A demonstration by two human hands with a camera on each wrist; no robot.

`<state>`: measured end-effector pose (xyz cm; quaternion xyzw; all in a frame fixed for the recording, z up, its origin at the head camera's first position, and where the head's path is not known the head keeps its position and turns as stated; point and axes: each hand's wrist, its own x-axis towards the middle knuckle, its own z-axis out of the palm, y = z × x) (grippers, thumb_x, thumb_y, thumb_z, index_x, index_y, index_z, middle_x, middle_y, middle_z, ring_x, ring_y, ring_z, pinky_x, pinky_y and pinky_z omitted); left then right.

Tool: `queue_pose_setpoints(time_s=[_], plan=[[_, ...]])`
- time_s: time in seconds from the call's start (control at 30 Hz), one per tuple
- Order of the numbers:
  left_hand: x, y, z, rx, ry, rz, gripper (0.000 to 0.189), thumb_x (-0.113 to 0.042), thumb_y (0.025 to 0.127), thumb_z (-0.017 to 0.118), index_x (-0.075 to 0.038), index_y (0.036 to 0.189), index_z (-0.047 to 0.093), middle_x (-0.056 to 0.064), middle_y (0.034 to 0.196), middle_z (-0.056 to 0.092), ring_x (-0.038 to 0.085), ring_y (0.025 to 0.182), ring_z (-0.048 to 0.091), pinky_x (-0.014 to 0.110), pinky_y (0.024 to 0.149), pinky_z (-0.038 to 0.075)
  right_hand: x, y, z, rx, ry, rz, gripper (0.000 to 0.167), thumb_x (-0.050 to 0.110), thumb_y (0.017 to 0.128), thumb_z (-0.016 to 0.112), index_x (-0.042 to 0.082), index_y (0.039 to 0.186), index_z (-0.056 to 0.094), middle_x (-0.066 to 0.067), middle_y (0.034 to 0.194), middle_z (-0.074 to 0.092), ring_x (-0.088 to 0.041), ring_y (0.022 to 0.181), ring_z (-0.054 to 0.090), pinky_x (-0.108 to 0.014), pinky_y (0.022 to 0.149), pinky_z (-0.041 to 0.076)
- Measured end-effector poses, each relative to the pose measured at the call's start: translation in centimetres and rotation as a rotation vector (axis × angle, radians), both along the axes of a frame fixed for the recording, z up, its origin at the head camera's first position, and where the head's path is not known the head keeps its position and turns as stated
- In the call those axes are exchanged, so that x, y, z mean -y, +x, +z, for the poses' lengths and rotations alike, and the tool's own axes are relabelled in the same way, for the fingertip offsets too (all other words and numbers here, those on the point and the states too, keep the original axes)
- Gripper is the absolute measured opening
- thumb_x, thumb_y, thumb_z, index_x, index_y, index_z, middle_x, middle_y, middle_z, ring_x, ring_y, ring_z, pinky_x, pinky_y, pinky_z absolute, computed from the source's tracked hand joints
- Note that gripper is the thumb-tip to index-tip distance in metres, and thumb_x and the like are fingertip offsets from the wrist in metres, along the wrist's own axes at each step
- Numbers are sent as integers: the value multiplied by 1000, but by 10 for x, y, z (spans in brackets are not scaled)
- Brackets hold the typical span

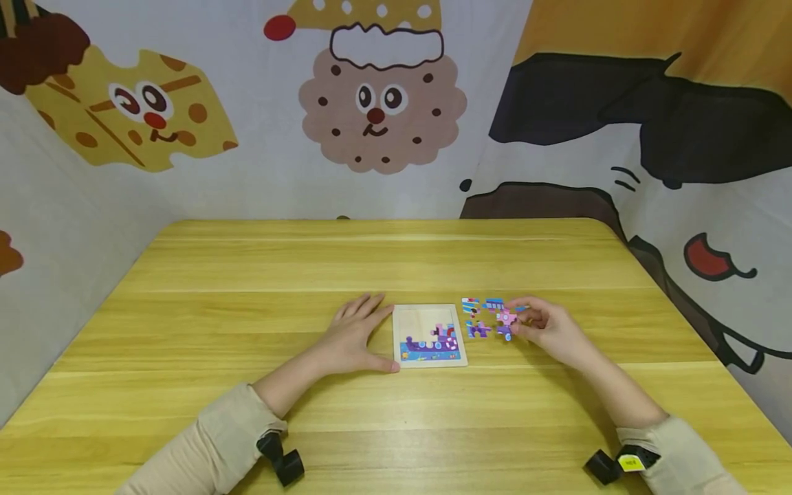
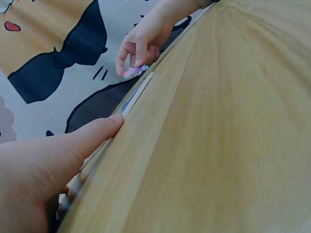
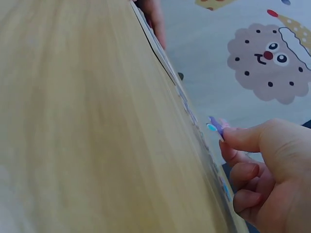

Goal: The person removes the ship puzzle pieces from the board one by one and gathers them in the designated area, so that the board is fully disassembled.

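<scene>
A square jigsaw puzzle tray (image 1: pixel 396 330) with a pale rim lies on the table in the head view. Purple and blue pieces (image 1: pixel 430 347) fill its lower part and right side; bare wood shows at the upper left. My left hand (image 1: pixel 349 344) rests along the tray's left side, fingers spread, with the thumb (image 2: pixel 104 127) at the near corner. Between thumb and fingers, my right hand (image 1: pixel 553 333) pinches a pink and purple puzzle piece (image 3: pixel 216 125), raised above the table in both wrist views. The fingers partly hide that piece in the head view.
Several loose puzzle pieces (image 1: pixel 478 329) lie just right of the tray, some partly behind the right hand. The wooden table (image 1: pixel 396 426) reaches back to a cloth (image 1: pixel 247 192) printed with cartoon figures. Black devices (image 1: pixel 281 460) are strapped at both cuffs.
</scene>
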<state>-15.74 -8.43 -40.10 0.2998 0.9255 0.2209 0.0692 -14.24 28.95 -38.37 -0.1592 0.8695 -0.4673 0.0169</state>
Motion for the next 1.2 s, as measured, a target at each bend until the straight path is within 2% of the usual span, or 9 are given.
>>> queue_pose_setpoints(time_s=[0.3, 0.63, 0.9, 1.2], plan=[[1, 0, 0, -1, 3, -2, 108, -71, 71, 67, -14, 152, 27, 10, 159, 11, 32, 144, 3, 54, 111, 3, -1, -3, -2, -12, 65, 7, 34, 1, 87, 68, 1, 121, 63, -7, 88, 67, -16, 77, 60, -26, 62, 48], [1, 0, 0, -4, -4, 6, 108, -72, 70, 67, -14, 152, 27, 9, 159, 11, 32, 144, 4, 54, 111, 3, 1, -6, -8, -99, 234, -26, 30, 3, 87, 70, 3, 117, 68, 0, 81, 61, -14, 67, 50, -26, 56, 42], [0, 0, 0, -5, -5, 0, 108, -72, 70, 66, -14, 153, 27, 9, 159, 11, 32, 144, 3, 54, 111, 3, 4, -3, -7, -133, 357, -37, 26, 9, 88, 69, 6, 114, 70, 5, 78, 57, -15, 69, 48, -27, 59, 40], [0, 1, 2, 2, -1, 4, 108, -71, 71, 68, -14, 152, 27, 9, 159, 11, 32, 144, 3, 54, 111, 3, 4, -1, -8, -150, 357, -37, 26, 11, 89, 69, 6, 115, 70, 5, 78, 57, -14, 69, 47, -27, 58, 39]])
